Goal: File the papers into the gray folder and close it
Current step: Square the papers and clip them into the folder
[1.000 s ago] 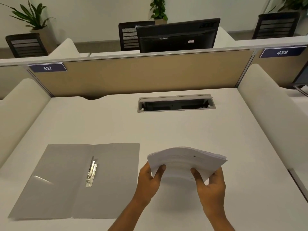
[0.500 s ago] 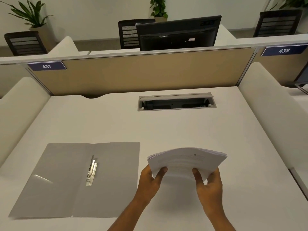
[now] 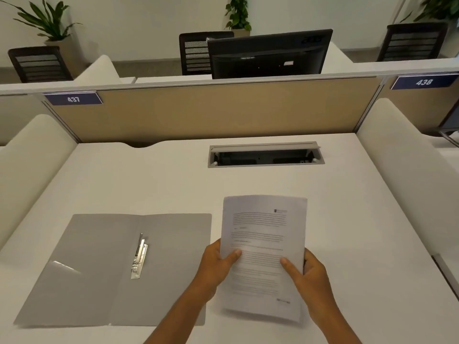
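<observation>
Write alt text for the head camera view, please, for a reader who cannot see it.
Two bare hands, left hand and right hand, hold a stack of printed papers above a white desk. To their left an open gray folder lies flat, its metal fastener exposed. A tan partition stands behind.

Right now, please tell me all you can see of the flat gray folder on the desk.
The flat gray folder lies open on the white desk, left of the held papers. It looks like thin matte card, with a centre fold and a silver metal fastener just right of it. Nothing is filed inside.
</observation>
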Demonstrator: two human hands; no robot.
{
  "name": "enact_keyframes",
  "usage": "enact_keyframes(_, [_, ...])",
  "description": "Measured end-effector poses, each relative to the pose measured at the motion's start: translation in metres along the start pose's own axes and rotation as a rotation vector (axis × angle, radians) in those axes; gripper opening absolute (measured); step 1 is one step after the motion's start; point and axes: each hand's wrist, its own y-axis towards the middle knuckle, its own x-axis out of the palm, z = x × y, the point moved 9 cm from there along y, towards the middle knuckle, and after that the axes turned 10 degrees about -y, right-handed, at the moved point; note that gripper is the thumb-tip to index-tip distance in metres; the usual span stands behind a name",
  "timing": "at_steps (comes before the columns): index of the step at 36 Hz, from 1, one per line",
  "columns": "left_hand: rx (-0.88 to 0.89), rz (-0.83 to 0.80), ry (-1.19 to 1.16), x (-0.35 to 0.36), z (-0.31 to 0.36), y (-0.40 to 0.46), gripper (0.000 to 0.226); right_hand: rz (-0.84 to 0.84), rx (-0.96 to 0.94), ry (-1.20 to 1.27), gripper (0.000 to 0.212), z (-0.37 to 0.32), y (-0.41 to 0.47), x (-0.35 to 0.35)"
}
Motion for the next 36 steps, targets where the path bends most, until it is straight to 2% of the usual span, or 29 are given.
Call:
enact_keyframes(7, [-0.195, 0.08, -0.029, -0.059, -0.025, -0.01, 0.028, -0.145, 0.108, -0.025, 0.016, 0.014, -0.01, 0.054])
enact_keyframes(12, [-0.234, 0.148, -0.087, -0.11, -0.031, -0.02, 0.03, -0.199, 0.115, -0.043, 0.015, 0.009, -0.015, 0.102])
enact_keyframes(16, [-0.175, 0.226, -0.013, -0.158, -0.022, -0.024, 0.024, -0.213, 0.131, -0.03, 0.015, 0.005, -0.016, 0.142])
enact_keyframes(19, [-0.104, 0.326, 0.136, -0.201, -0.016, -0.026, 0.02, -0.208, 0.158, -0.008, 0.016, 0.002, -0.016, 0.171])
enact_keyframes(22, [0.044, 0.45, 0.327, -0.249, -0.006, -0.035, 0.016, -0.19, 0.179, 0.012, 0.014, 0.001, -0.016, 0.195])
enact_keyframes(24, [0.139, 0.479, 0.481, -0.277, -0.001, -0.042, 0.022, -0.173, 0.18, 0.006, 0.012, -0.002, -0.017, 0.209])
enact_keyframes(26, [0.165, 0.456, 0.66, -0.302, -0.005, -0.046, 0.041, -0.158, 0.191, -0.007, 0.012, -0.002, -0.019, 0.222])
enact_keyframes(30, [0.021, 0.373, 0.999, -0.345, -0.027, -0.046, 0.081, -0.129, 0.201, -0.057, 0.011, -0.004, -0.021, 0.242])
enact_keyframes(36, [-0.08, 0.215, 1.168, -0.358, -0.05, -0.043, 0.104, -0.11, 0.216, -0.085, 0.013, 0.0, -0.021, 0.256])
